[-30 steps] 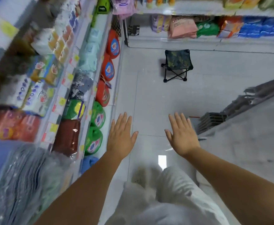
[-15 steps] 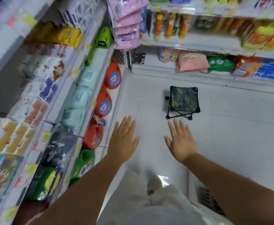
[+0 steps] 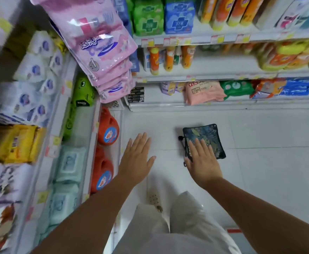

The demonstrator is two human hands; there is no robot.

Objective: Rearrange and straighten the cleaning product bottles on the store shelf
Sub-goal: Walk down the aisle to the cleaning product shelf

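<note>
Orange detergent jugs stand upright on the lowest left shelf, just left of our left hand, the nearer one. Our right hand hovers farther right. Both hands are flat, holding nothing.

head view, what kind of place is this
Most likely a supermarket aisle for household goods: white shelves with price tags on their edges, orange detergent jugs on the bottom shelf, and pink packs.

A shop aisle: stocked shelves with price tags, packaged goods.
</note>
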